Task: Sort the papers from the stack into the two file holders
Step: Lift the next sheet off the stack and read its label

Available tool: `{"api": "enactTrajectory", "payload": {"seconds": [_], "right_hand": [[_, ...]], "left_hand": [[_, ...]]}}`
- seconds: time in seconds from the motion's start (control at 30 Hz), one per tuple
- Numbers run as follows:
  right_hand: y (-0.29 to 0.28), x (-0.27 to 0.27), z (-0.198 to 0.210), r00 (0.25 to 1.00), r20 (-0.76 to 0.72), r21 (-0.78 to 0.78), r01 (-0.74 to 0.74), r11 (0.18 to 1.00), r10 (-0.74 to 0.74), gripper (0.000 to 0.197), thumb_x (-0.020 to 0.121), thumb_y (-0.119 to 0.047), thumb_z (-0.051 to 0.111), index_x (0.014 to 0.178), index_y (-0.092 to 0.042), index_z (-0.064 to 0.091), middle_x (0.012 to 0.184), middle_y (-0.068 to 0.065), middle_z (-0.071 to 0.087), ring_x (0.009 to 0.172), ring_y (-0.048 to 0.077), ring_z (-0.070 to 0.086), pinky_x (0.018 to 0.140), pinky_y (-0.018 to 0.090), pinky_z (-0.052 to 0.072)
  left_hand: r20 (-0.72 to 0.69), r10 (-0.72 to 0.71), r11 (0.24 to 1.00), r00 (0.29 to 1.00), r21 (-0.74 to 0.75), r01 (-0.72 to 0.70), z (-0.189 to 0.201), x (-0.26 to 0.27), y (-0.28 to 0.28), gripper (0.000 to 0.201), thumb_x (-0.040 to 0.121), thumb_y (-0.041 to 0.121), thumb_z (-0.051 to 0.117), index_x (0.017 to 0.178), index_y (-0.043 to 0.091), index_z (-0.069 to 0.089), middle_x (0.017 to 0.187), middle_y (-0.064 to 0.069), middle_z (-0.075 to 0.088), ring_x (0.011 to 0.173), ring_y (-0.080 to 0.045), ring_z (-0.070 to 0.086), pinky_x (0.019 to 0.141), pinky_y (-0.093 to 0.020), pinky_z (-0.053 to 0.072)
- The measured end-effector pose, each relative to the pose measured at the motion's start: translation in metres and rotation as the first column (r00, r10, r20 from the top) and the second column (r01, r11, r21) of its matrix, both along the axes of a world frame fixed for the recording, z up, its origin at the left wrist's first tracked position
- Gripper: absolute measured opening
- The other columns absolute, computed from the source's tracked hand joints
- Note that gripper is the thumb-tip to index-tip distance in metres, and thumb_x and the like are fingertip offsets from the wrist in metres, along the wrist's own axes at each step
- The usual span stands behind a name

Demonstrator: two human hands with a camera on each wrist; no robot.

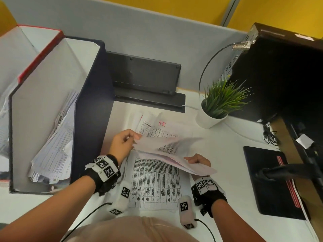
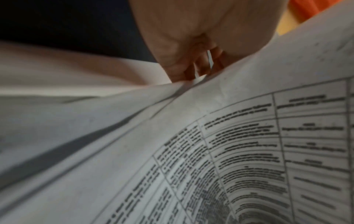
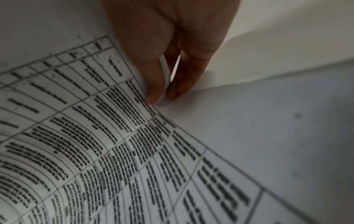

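A stack of printed papers (image 1: pixel 154 186) lies on the white desk in front of me, its top sheet a dense table. Above it both hands hold a lifted, blurred sheet (image 1: pixel 172 152). My left hand (image 1: pixel 125 143) pinches its far left corner, and in the left wrist view my left hand (image 2: pixel 184 72) pinches that paper edge. My right hand (image 1: pixel 196 160) pinches the near right edge, thumb and finger on either side in the right wrist view (image 3: pixel 162 94). A dark blue file holder (image 1: pixel 90 109) with several papers stands at left, a red-edged holder (image 1: pixel 40 53) behind it.
More sheets, one marked "HR" in red (image 1: pixel 161 124), lie beyond the stack. A black stand (image 1: pixel 145 81) sits behind them, a potted plant (image 1: pixel 218 105) at right, a dark computer case (image 1: pixel 283 75) and a black mat (image 1: pixel 269 180) further right. Cables run along the desk's near edge.
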State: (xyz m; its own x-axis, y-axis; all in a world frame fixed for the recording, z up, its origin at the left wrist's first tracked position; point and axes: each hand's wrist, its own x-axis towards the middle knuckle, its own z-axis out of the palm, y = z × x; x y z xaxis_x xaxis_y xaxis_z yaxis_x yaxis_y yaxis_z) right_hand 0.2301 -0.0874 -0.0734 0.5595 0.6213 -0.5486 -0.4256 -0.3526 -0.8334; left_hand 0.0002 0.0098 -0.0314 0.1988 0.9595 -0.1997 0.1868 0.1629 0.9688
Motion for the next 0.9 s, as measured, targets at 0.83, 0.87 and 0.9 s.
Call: {"api": "enactTrajectory", "payload": {"seconds": [0.83, 0.87, 0.9], "right_hand": [[0.022, -0.026, 0.043, 0.861, 0.509, 0.161, -0.101, 0.982, 0.005, 0.030, 0.090, -0.014, 0.058, 0.120, -0.010, 0.057, 0.112, 0.003, 0.062, 0.106, 0.017, 0.059, 0.089, 0.026, 0.045], [0.024, -0.027, 0.052, 0.860, 0.510, 0.212, -0.097, 0.972, -0.025, 0.029, 0.090, -0.012, 0.058, 0.119, -0.010, 0.057, 0.111, 0.002, 0.062, 0.107, 0.017, 0.059, 0.089, 0.025, 0.046], [0.027, -0.028, 0.062, 0.860, 0.507, 0.270, -0.096, 0.958, -0.056, 0.030, 0.090, -0.010, 0.058, 0.119, -0.011, 0.056, 0.111, 0.000, 0.062, 0.107, 0.015, 0.059, 0.089, 0.023, 0.047]], "left_hand": [[-0.144, -0.183, 0.976, 0.972, 0.088, 0.197, 0.024, 0.013, -0.010, 0.034, 0.092, 0.015, 0.056, 0.125, 0.010, 0.053, 0.114, 0.001, 0.065, 0.101, -0.009, 0.063, 0.089, -0.027, 0.051], [-0.125, -0.163, 0.975, 0.979, 0.130, 0.179, 0.028, 0.014, -0.009, 0.035, 0.091, 0.011, 0.056, 0.125, 0.008, 0.052, 0.112, 0.003, 0.065, 0.097, -0.003, 0.063, 0.085, -0.020, 0.052], [-0.095, -0.139, 0.971, 0.986, 0.181, 0.155, 0.035, 0.015, -0.008, 0.033, 0.091, 0.008, 0.056, 0.123, 0.007, 0.052, 0.106, 0.007, 0.064, 0.091, 0.006, 0.062, 0.078, -0.011, 0.051]]}}
